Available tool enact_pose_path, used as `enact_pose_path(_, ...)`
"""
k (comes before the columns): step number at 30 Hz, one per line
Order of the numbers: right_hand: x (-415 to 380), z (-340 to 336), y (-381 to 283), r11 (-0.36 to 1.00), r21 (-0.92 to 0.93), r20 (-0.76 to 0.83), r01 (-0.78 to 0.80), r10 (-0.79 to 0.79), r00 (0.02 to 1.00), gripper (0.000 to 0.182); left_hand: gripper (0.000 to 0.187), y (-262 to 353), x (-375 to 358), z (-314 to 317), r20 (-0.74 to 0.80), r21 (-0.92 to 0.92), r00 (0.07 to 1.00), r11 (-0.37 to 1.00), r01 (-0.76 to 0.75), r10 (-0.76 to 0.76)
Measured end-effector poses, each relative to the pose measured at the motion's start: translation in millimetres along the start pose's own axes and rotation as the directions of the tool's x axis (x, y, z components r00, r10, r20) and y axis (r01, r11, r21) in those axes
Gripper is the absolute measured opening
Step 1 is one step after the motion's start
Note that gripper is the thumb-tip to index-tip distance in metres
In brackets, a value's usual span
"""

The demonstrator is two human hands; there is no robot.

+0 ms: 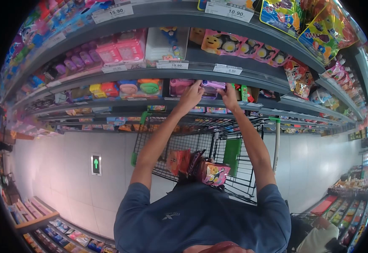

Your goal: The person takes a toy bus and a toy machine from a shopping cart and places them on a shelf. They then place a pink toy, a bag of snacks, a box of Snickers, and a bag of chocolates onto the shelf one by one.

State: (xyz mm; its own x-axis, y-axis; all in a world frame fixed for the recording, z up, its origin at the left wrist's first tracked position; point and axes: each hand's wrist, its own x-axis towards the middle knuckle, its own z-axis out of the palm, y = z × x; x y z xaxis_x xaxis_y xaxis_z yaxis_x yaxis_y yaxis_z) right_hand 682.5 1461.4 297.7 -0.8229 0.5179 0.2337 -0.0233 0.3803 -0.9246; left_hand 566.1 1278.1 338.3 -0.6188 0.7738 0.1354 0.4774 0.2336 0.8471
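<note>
A purple toy pack (212,86) sits at the front of a middle shelf, between my two hands. My left hand (191,97) grips its left end, with the fingers bent over its top edge. At the right end, my right hand (229,97) has its thumb and fingers closed on the pack. A pinkish-purple pack (178,87) stands just left of it, partly covered by my left hand. Right of my right hand are green and red toys (244,93). What is printed on the purple pack is too small to read.
Below my arms stands a wire shopping cart (153,145) with green parts, holding several snack bags (179,161). Shelf edges with price tags (172,65) run above my hands. A person in a light top (321,238) is at the lower right. Low display racks line the aisle behind.
</note>
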Motion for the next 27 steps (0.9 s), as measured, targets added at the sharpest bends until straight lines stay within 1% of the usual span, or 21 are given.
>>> enact_pose_path(1, 1.2, -0.4, 1.1, 1.0, -0.004, 0.002, -0.005, 0.005, 1.0, 0.038, 0.046, -5.0, 3.1, 4.9, 0.002, -0.005, 1.0, 1.0, 0.003, -0.003)
enact_pose_path(2, 2.5, -0.2, 2.8, 1.0, 0.011, 0.009, 0.015, -0.015, 1.0, 0.039, 0.042, -11.4, 6.6, 11.6, -0.166, 0.187, 0.963, 0.966, -0.18, 0.212)
enact_pose_path(3, 1.4, 1.0, 7.4, 0.999, 0.029, 0.018, 0.031, -0.032, 0.999, 0.039, 0.038, -12.9, 5.3, 13.1, -0.278, 0.398, 0.857, 0.864, -0.308, 0.434)
enact_pose_path(4, 1.0, 1.5, 11.3, 0.999, 0.029, 0.023, 0.024, -0.024, 0.999, 0.039, 0.038, -14.9, 4.9, 11.9, -0.278, 0.395, 0.861, 0.868, -0.301, 0.426)
enact_pose_path(6, 4.8, -1.3, 19.1, 0.999, -0.032, 0.038, -0.006, 0.007, 0.999, 0.04, 0.041, -16.0, 9.3, 7.2, -0.108, 0.639, 0.899, 0.722, -0.265, 0.425)
enact_pose_path(7, 6.4, -2.4, 24.1, 0.999, -0.032, 0.039, -0.007, 0.009, 0.999, 0.04, 0.041, -19.4, 12.0, 8.2, -0.108, 0.638, 0.899, 0.724, -0.265, 0.424)
enact_pose_path(9, 10.3, -1.1, 23.9, 0.983, -0.183, 0.058, -0.024, 0.035, 0.998, 0.039, 0.036, -22.3, 17.8, 7.1, -0.096, 0.622, 0.881, 0.719, -0.311, 0.464)
enact_pose_path(10, 10.5, 0.1, 19.3, 0.983, -0.182, 0.059, -0.025, 0.036, 0.998, 0.039, 0.036, -23.4, 19.6, 5.3, -0.096, 0.622, 0.881, 0.719, -0.31, 0.463)
enact_pose_path(12, 8.9, 0.8, 13.1, 0.937, -0.348, 0.025, 0.014, -0.006, 1.0, 0.039, 0.039, -26.5, 22.4, 2.5, -0.099, 0.637, 0.853, 0.691, -0.341, 0.513)
enact_pose_path(13, 11.2, 0.9, 14.5, 0.938, -0.347, 0.024, 0.012, -0.004, 1.0, 0.039, 0.039, -30.2, 26.1, 2.6, -0.097, 0.637, 0.854, 0.691, -0.342, 0.512)
enact_pose_path(15, 17.2, 0.8, 11.8, 0.917, -0.394, 0.076, 0.058, -0.03, 0.997, 0.04, 0.041, -33.5, 32.0, 1.0, -0.091, 0.541, 0.87, 0.757, -0.365, 0.485)
enact_pose_path(16, 16.6, 1.5, 9.6, 0.917, -0.394, 0.077, 0.057, -0.029, 0.997, 0.04, 0.041, -34.0, 32.1, 1.1, -0.091, 0.541, 0.87, 0.758, -0.364, 0.484)
enact_pose_path(18, 15.7, 2.7, 8.3, 0.824, -0.566, 0.076, 0.04, 0.003, 0.997, 0.041, 0.044, -34.0, 33.2, 1.3, 0.007, 0.591, 0.931, 0.749, -0.299, 0.366)
enact_pose_path(19, 16.4, 3.8, 9.3, 0.824, -0.566, 0.076, 0.041, 0.003, 0.997, 0.041, 0.044, -33.5, 34.2, 1.1, 0.006, 0.591, 0.931, 0.749, -0.298, 0.366)
enact_pose_path(21, 17.1, 5.8, 9.6, 0.82, -0.557, 0.094, 0.135, -0.099, 0.991, 0.046, 0.043, -33.6, 37.2, 1.6, -0.112, 0.533, 0.899, 0.789, -0.305, 0.423)
enact_pose_path(22, 16.4, 7.6, 8.9, 0.82, -0.557, 0.093, 0.13, -0.094, 0.991, 0.046, 0.043, -34.7, 38.1, 1.8, -0.109, 0.531, 0.901, 0.791, -0.305, 0.42)
enact_pose_path(24, 19.3, 8.1, 10.5, 0.821, -0.571, 0.063, 0.024, 0.014, 0.998, 0.049, 0.044, -35.1, 42.9, 1.5, -0.118, 0.528, 0.884, 0.782, -0.331, 0.453)
enact_pose_path(27, 20.3, 9.5, 15.9, 0.828, -0.559, 0.059, 0.053, -0.024, 0.998, 0.053, 0.044, -33.6, 42.9, 0.4, -0.077, 0.527, 0.904, 0.787, -0.321, 0.421)
